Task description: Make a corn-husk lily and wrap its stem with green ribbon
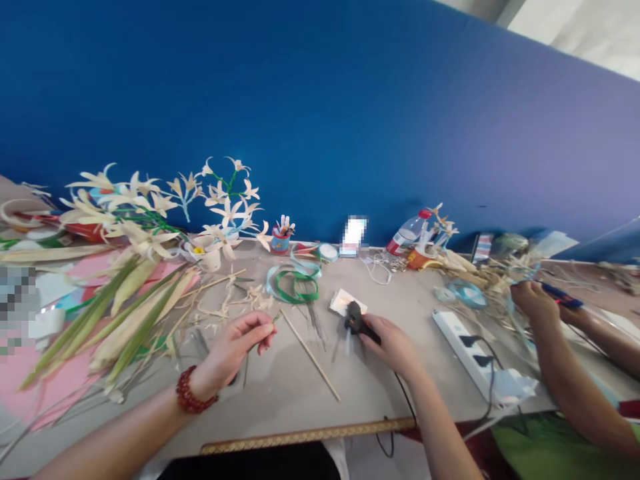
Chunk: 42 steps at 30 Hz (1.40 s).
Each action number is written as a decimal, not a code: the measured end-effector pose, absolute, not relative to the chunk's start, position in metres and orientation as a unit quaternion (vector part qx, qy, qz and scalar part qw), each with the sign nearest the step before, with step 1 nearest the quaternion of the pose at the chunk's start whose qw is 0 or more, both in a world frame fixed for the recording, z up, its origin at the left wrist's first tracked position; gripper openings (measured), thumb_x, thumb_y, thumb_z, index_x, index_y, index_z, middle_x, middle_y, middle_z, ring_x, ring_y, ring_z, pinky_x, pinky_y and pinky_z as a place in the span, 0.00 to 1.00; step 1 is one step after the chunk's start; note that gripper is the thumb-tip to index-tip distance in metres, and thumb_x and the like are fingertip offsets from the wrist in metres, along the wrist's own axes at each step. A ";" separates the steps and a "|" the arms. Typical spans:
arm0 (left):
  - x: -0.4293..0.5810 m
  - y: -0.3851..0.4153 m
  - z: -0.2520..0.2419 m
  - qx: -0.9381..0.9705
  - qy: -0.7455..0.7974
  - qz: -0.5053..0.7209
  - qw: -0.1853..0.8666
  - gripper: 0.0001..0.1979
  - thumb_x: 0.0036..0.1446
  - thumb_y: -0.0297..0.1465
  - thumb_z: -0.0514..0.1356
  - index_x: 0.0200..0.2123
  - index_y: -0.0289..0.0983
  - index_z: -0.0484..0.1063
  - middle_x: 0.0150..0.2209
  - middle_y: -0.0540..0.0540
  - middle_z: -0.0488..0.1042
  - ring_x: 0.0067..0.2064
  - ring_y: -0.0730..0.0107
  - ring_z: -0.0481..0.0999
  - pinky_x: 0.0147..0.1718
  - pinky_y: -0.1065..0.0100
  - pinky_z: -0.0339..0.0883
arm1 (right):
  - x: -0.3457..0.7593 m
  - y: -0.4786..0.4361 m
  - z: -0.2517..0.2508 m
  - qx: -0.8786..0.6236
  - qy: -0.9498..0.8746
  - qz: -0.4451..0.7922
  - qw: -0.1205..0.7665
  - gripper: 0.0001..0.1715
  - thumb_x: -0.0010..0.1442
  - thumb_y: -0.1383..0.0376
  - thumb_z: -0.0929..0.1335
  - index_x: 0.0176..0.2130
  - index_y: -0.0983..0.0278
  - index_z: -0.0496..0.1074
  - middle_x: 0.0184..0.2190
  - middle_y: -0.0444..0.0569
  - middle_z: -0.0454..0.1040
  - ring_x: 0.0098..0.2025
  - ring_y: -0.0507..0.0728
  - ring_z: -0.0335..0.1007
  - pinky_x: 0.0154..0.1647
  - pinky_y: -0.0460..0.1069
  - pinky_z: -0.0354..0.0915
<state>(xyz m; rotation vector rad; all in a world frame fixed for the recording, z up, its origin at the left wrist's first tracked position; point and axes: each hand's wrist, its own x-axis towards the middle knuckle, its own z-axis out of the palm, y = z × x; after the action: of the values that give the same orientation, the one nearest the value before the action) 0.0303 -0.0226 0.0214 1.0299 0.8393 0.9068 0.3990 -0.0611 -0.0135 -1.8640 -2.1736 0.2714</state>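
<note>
Glue gun, black, at the near right corner of a small white block on the table, slanting from handle at lower right to front end at upper left; nozzle direction hard to make out, contact with the block impossible to confirm. Nearest to it, the right hand, closed around the handle, fingers mostly hidden. Well to the left, at much the same depth, a small green piece, pinched between thumb and forefinger of the left hand, remaining fingers loosely curled. Key relation, by judgement: the sideways gap between pinched piece and gun, with a pale stick lying in it, long axis running from beside the left fingertips nearer and rightward. Also in between, thin wires; beyond them, green ribbon. Past the right hand, a white power strip, then a co-worker's hand.
</note>
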 end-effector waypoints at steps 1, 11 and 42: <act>0.031 -0.023 0.021 0.464 0.375 0.405 0.694 0.10 0.56 0.37 0.64 0.29 0.36 0.73 0.25 0.50 0.71 0.26 0.75 0.67 0.26 0.74 0.61 | 0.402 -0.060 -0.011 -0.651 -0.740 0.107 0.131 0.20 0.60 0.59 0.63 0.51 0.62 0.69 0.44 0.55 0.78 0.45 0.64 0.75 0.44 0.56 0.68; 0.034 -0.025 0.022 0.485 0.374 0.394 0.685 0.11 0.56 0.38 0.63 0.28 0.36 0.72 0.25 0.49 0.71 0.26 0.74 0.67 0.26 0.73 0.61 | 0.425 -0.057 -0.016 -0.644 -0.598 0.312 0.361 0.21 0.63 0.55 0.58 0.46 0.64 0.70 0.45 0.58 0.77 0.44 0.64 0.75 0.47 0.57 0.68; 0.041 -0.026 0.018 0.518 0.345 0.374 0.688 0.11 0.58 0.36 0.61 0.27 0.35 0.71 0.25 0.50 0.70 0.26 0.74 0.66 0.28 0.73 0.60 | 0.418 -0.054 -0.004 -0.606 -0.543 0.354 0.462 0.23 0.61 0.51 0.60 0.41 0.64 0.71 0.40 0.58 0.77 0.40 0.64 0.74 0.39 0.54 0.68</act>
<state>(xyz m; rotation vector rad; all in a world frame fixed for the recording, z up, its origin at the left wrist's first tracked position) 0.0410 -0.0264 0.0181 1.1589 0.7722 0.8381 0.4184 -0.0537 -0.0045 -1.4900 -1.3346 0.8708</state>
